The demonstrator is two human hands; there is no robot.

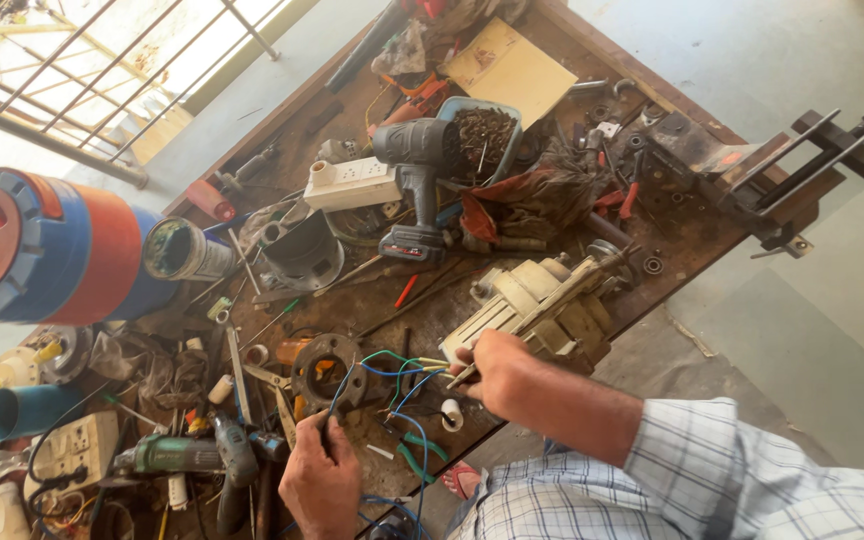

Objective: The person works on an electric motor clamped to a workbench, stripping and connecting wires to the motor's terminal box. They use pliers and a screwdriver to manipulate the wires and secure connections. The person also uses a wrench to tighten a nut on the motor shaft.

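My left hand (320,488) is low in the middle of the view, pinching a thin blue wire (340,392) that runs up over a round metal flange (327,368). My right hand (497,372), on an arm in a checked sleeve, grips the ends of the blue, green and white wires (397,365) together with a thin tool at the foot of a beige electric motor (542,300). The motor lies on its side at the near edge of a cluttered wooden workbench (672,250). Green-handled pliers (417,455) lie between the two hands.
A grey cordless drill (417,185), a white socket box (352,183) and a blue tray of screws (484,130) lie behind. A red and blue cylinder (42,245) is at left, a green grinder (182,455) lower left, a vise (752,195) at right.
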